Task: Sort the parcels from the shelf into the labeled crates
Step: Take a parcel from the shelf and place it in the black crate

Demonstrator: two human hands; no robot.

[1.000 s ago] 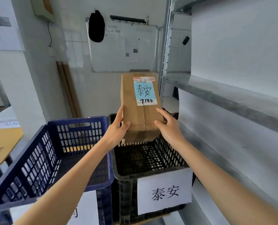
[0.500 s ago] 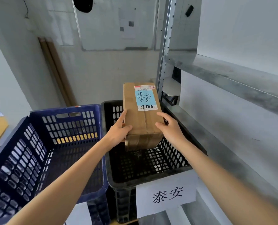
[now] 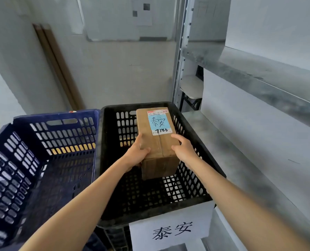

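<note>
A brown cardboard parcel (image 3: pixel 150 142) with a blue sticker reading 泰安 sits low inside the black crate (image 3: pixel 143 215). My left hand (image 3: pixel 137 153) grips its left near corner, thumb on top. At the parcel's right side my right hand (image 3: pixel 183 149) holds it with the thumb on the top face. The black crate carries a white paper label (image 3: pixel 170 230) with the same 泰安 characters on its front. Whether the parcel touches the crate floor is hidden.
A dark blue crate (image 3: pixel 23 120) stands directly left of the black one, nothing visible inside it. Grey metal shelves (image 3: pixel 259 82) run along the right, with an upright post (image 3: pixel 177 73) behind the black crate. Brown strips (image 3: pixel 60 69) lean on the back wall.
Both hands have lowered the parcel from above the black crate's rim down into the crate. The view has tilted downward.
</note>
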